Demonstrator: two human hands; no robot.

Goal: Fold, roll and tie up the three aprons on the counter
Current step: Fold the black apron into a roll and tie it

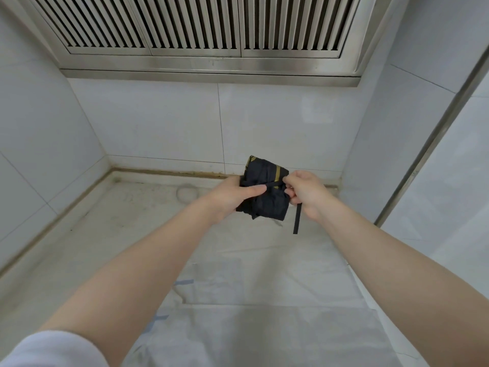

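Right now both hands are up off the counter (111,234), working one rolled black apron (264,192) held between them in the air. Left hand (232,197) cups the roll from its left side, fingers curled behind it, thumb laid flat across the front pinning the strap wrap. Right hand (304,192) sits just right of the roll, fingers pinched closed on the black strap (297,219), whose loose tail hangs down below that hand. Gold striping shows at the top edge of the bundle, above both hands. Step in hand looks like tying off; cannot tell whether a knot is formed yet, the fingers hide it. Risks from here: if the left thumb lifts before the strap is cinched, the wrap could slacken and the roll spring open; the tail under the right hand looks short, so it may slip out of the pinch when pulled; a hard tug could squeeze cloth out of the lower end of the roll, already ragged below the left hand. No other aprons visible. White sheet (264,327) covers the counter under the forearms.
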